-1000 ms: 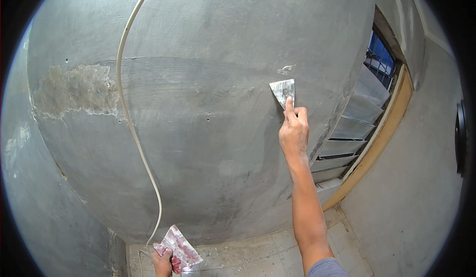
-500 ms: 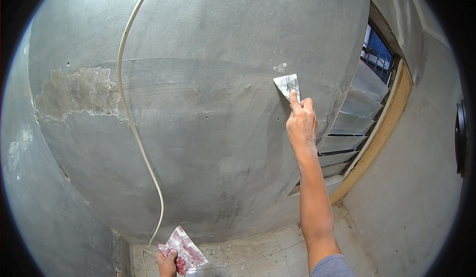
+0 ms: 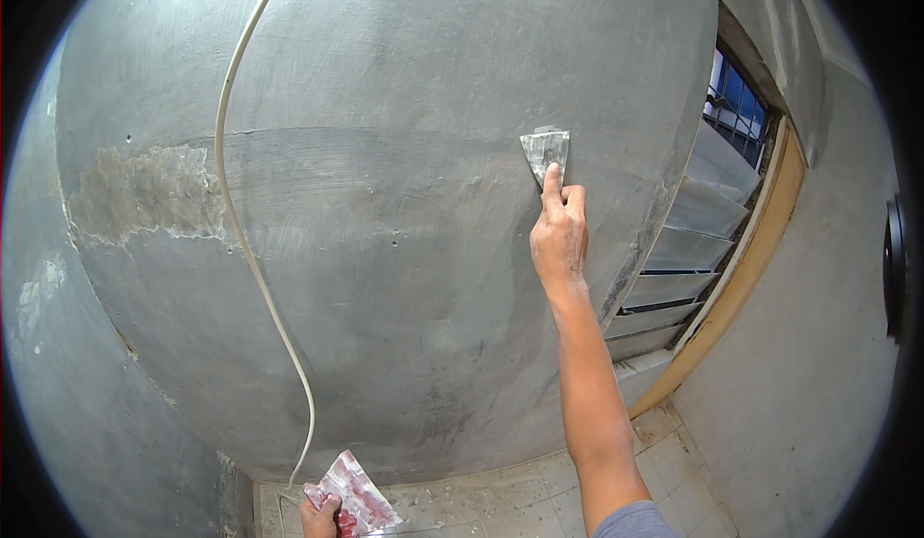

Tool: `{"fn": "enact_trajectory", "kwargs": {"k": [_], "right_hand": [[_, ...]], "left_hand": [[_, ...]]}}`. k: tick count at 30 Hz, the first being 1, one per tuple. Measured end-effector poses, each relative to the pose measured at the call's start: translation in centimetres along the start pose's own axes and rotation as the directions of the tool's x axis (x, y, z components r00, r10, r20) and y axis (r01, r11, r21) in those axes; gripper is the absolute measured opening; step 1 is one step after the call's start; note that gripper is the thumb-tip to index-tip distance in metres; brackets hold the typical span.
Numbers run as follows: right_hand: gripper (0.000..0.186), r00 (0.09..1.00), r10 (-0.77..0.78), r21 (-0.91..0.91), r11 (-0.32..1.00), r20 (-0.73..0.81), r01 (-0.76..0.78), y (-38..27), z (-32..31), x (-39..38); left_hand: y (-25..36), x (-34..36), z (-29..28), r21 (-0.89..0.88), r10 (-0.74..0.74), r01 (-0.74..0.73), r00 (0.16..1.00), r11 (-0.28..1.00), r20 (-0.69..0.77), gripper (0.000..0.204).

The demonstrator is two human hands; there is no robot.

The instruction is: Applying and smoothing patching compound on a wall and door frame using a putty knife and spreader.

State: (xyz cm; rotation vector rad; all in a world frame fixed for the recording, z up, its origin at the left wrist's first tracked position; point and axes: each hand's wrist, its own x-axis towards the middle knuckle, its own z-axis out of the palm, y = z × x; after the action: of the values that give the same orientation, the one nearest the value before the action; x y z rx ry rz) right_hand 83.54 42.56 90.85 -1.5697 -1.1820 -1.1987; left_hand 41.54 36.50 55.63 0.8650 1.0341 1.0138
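A putty knife (image 3: pixel 546 156) with a pale, smeared blade is gripped in my right hand (image 3: pixel 561 240), index finger laid along the blade. Its wide edge meets the grey wall (image 3: pixel 414 86) right of centre, over the lower part of a small light patch (image 3: pixel 551 129). Low in the view, my left hand (image 3: pixel 320 519) grips a wider scraper (image 3: pixel 358 495), its blade streaked red and white. That scraper is held away from the wall, above the floor. Part of the left hand is cut off by the lower edge.
A cream cable (image 3: pixel 252 235) hangs down the wall. To its left is a rough bare patch (image 3: pixel 149 192). A louvred window (image 3: pixel 688 235) with a wooden frame (image 3: pixel 760 269) stands at the right. Below lies a dusty tiled floor (image 3: pixel 520 514); a dark round object (image 3: pixel 895 269) sits far right.
My right hand has moved slightly left and up, bringing the putty knife's edge onto the light patch and turning the blade more upright. My left hand with the scraper has shifted slightly down.
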Motion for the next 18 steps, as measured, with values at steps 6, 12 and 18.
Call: {"fn": "enact_trajectory", "kwargs": {"k": [6, 12, 18], "right_hand": [[0.044, 0.999, 0.011, 0.104, 0.994, 0.052, -0.017, -0.1, -1.9, -2.9], [0.036, 1.0, 0.007, -0.003, 1.0, -0.016, -0.007, -0.7, -4.5, 2.4], [0.041, 0.984, 0.076, -0.236, 0.971, 0.161, -0.036, -0.9, -4.0, 0.9]], "left_hand": [[-0.4, 1.2, 0.0, -0.095, 0.089, -0.086, 0.996, 0.992, 0.018, 0.011], [0.5, 0.9, 1.1, -0.113, 0.047, -0.041, 0.997, 0.993, 0.057, 0.012], [-0.5, 0.9, 0.2, -0.076, 0.101, -0.099, 0.995, 0.992, 0.022, 0.011]]}}
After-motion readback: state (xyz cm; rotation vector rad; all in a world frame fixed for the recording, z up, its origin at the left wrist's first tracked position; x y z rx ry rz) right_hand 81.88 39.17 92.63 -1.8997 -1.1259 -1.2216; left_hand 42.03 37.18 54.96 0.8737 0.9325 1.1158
